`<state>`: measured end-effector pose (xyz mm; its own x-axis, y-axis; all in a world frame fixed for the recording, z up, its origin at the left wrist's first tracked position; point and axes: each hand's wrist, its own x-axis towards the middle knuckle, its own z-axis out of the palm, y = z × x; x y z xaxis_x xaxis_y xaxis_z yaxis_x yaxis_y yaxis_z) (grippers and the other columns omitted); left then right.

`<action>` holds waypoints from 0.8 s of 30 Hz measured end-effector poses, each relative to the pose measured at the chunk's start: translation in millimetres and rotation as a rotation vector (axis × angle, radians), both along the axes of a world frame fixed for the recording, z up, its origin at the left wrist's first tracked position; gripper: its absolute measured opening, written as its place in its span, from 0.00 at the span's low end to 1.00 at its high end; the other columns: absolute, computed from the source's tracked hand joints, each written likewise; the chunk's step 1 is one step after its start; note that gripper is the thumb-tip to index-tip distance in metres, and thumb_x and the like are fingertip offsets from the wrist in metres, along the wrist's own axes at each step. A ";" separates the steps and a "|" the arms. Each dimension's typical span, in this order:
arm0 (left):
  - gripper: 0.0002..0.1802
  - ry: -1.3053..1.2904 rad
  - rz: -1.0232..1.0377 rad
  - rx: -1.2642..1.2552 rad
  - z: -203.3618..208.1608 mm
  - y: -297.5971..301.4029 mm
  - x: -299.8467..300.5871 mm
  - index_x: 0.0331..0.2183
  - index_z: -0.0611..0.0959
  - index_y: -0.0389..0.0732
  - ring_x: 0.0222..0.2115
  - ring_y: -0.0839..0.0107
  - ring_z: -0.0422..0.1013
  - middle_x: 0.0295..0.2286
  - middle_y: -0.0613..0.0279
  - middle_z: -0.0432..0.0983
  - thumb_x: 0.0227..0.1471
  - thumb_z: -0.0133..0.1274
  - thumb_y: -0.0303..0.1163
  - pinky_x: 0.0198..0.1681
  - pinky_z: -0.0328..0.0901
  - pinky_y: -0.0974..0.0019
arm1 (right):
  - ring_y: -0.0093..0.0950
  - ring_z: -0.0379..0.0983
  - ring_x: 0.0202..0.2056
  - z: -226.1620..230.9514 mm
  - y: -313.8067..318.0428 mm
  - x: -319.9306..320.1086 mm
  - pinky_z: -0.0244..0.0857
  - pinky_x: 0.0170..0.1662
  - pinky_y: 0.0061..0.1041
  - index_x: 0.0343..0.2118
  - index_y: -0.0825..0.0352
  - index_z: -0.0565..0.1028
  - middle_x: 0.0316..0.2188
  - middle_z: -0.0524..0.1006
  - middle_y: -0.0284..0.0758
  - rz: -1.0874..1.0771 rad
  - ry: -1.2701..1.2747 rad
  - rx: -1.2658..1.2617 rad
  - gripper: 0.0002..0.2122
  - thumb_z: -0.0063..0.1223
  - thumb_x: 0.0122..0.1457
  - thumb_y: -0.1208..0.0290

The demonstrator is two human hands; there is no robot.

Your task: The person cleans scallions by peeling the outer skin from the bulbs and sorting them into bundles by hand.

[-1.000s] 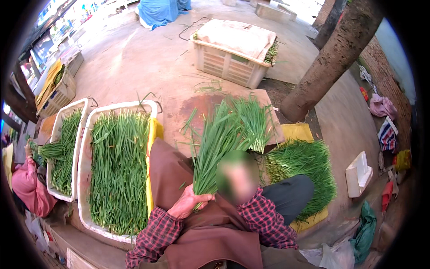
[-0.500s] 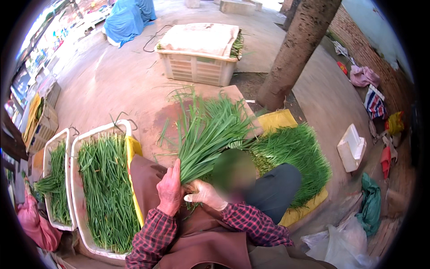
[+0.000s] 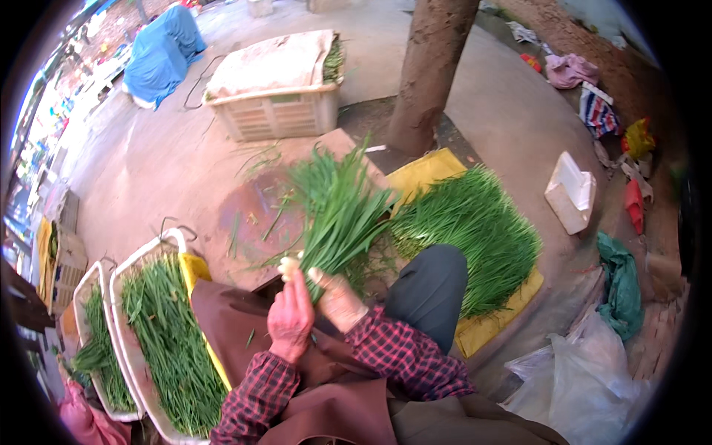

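Note:
A bunch of green chives [image 3: 337, 215] stands up from my lap, its leaves fanned out away from me. My right hand [image 3: 337, 298], in a pale thin glove, is wrapped round the lower end, thumb on the near side. Pale fingertips show at the left of the stalks. My left hand [image 3: 291, 322] is bare, its fingers straight and pressed together against the base of the bunch. A brown apron [image 3: 245, 315] covers my lap. Right of my knee, a large pile of chives [image 3: 475, 237] lies on a yellow sheet [image 3: 512, 315].
Two white crates [image 3: 122, 356] [image 3: 89, 289] of greens stand at my left. Ahead is a covered crate [image 3: 278, 115], with a tree trunk [image 3: 430, 74] to its right. A white foam box [image 3: 569, 194], a green bag [image 3: 621, 285] and clear plastic bags [image 3: 586, 371] lie at right.
The view has shifted, so the crates and tree sit further left. The bunch stands more upright, its leaves gathered closer. My left fingers have straightened against its base, and my right hand has risen.

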<state>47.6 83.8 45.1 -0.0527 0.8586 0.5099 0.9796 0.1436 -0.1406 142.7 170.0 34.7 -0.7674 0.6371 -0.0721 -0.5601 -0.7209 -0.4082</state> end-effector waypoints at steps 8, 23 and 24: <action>0.34 -0.190 0.027 -0.091 -23.9 25.7 23.2 0.61 0.66 0.35 0.27 0.62 0.72 0.32 0.55 0.72 0.51 0.50 0.23 0.24 0.68 0.62 | 0.30 0.78 0.44 -10.4 19.8 11.8 0.69 0.53 0.29 0.48 0.71 0.75 0.41 0.81 0.37 -0.279 -0.208 -0.065 0.14 0.57 0.60 0.73; 0.47 -0.822 -0.331 -0.018 70.9 29.9 44.7 0.66 0.56 0.36 0.59 0.50 0.63 0.61 0.44 0.59 0.49 0.61 0.22 0.63 0.57 0.53 | 0.22 0.75 0.25 95.7 130.2 124.7 0.68 0.34 0.23 0.30 0.68 0.81 0.24 0.79 0.31 -0.642 -0.223 0.135 0.08 0.61 0.56 0.67; 0.46 -0.844 -0.300 -0.040 68.8 24.7 39.4 0.66 0.57 0.36 0.58 0.51 0.64 0.61 0.44 0.60 0.50 0.60 0.21 0.61 0.59 0.54 | 0.23 0.75 0.25 106.4 139.5 146.9 0.68 0.33 0.24 0.32 0.68 0.80 0.23 0.80 0.32 -0.646 -0.243 0.049 0.08 0.61 0.56 0.68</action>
